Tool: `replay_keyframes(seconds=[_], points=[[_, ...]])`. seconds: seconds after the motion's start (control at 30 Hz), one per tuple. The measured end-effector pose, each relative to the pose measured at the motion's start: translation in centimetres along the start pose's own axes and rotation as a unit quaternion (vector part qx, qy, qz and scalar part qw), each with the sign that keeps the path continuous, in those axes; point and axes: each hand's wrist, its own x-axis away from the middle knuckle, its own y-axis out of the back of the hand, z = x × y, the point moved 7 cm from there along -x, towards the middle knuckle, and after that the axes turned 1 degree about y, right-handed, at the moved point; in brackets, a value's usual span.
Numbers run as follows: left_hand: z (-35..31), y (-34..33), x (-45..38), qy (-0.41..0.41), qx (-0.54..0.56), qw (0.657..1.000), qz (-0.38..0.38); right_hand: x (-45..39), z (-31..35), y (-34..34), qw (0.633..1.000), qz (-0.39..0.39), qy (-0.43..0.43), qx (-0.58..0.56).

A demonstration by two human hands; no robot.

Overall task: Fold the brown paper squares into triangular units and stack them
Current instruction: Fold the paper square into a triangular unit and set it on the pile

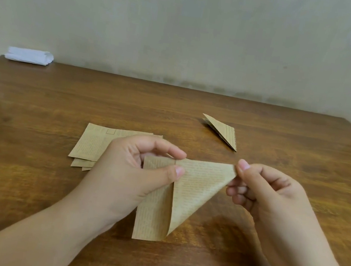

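Observation:
A partly folded brown paper sheet (pixel 188 193) with faint printed lines is held above the table in front of me. My left hand (pixel 135 172) pinches its top edge near the middle between thumb and forefinger. My right hand (pixel 265 190) pinches the paper's right corner, where a flap curls over into a triangle. Behind my left hand a stack of flat brown paper squares (pixel 92 146) lies on the table, partly hidden by the hand. One finished folded triangular unit (pixel 223 131) lies alone farther back on the right.
The wooden table (pixel 28 179) runs back to a plain wall. A folded white cloth (pixel 29 56) lies at the far left corner. The table's right edge shows at the far right.

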Motion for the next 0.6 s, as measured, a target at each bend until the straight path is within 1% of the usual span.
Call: replay_keyframes(seconds=[0.37, 0.5, 0.6], points=[[0.55, 0.07, -0.08, 0.014, 0.01, 1.0, 0.002, -0.1, -0.11, -0.25, 1.0, 0.011, -0.001, 0.001], [0.67, 0.22, -0.19, 0.014, -0.01, 1.0, 0.0, -0.02, -0.11, -0.66, 0.999, 0.045, -0.008, 0.02], [0.6, 0.26, -0.24, 0.016, -0.005, 1.0, -0.002, 0.05, -0.04, -0.74, 0.998, 0.056, -0.003, 0.033]])
